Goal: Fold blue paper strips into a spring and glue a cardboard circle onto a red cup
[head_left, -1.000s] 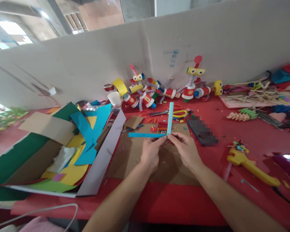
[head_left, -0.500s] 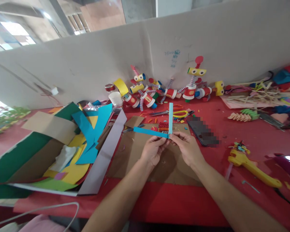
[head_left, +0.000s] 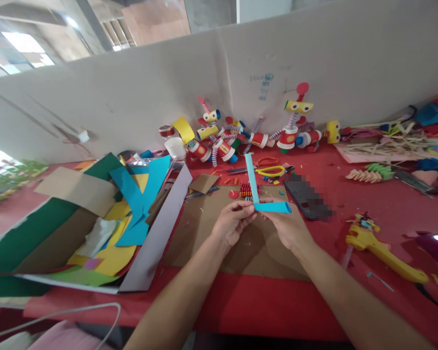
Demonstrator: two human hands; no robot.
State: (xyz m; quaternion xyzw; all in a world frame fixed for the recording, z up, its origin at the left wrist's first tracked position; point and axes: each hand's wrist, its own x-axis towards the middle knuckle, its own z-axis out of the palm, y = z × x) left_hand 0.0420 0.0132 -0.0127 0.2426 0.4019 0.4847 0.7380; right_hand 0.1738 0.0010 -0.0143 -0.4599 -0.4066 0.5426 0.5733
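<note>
Faint blue handwriting [head_left: 262,83] sits on the grey partition wall [head_left: 131,97] behind the work, too small and pale to read; the red paper cups of the craft figures carry a small yellow mark that also cannot be read.

Two light blue paper strips [head_left: 260,197] are joined at a corner above a flat brown cardboard sheet [head_left: 204,233] on the red-covered tabletop [head_left: 368,223]. One strip stands nearly upright, leaning a little left; the other lies level and points right. The left hand [head_left: 233,221] is closed in a pinch on the corner where the strips meet. The right hand [head_left: 288,226] is closed under the level strip, fingertips meeting the left hand's at the joint.

Just beyond the strips lie one small red paper disc [head_left: 233,194], one short red-and-black folded paper spring [head_left: 246,190] and one pair of yellow-handled scissors [head_left: 270,171]. One dark phone [head_left: 306,197] lies just right of the strips, its face blurred. One yellow glue gun [head_left: 381,248] rests well to the right. Along the wall stands a row of red, yellow and blue paper-cup robot figures [head_left: 255,131]; their exact count cannot be told. To the left, a heap of coloured paper sheets [head_left: 131,204], blue, yellow, green and brown, lies in an open cardboard box.
</note>
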